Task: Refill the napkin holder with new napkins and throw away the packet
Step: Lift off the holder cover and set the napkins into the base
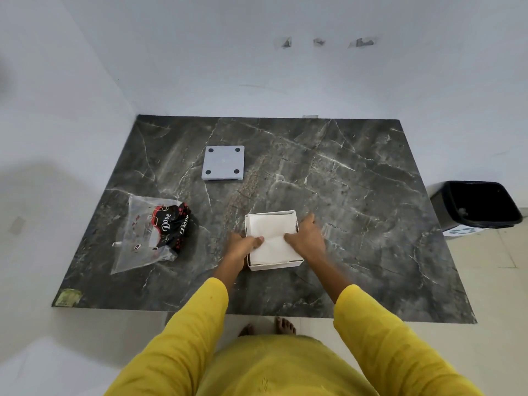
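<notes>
A white square napkin holder [288,264] stands near the front middle of the dark marble table [357,195]. White napkins [271,247] fill it. My left hand [244,245] grips the holder's left wall, thumb pressing on the napkins. From the right, my right hand [305,238] reaches in with fingers flat on the napkins and the right wall. The clear plastic packet [148,232] with a black and red printed end lies crumpled and flat on the table to the left, apart from both hands.
The holder's grey lid [223,162] with dark round pads lies upside down at the back middle of the table. A black waste bin [475,205] stands on the floor to the right of the table. Walls close the back and left.
</notes>
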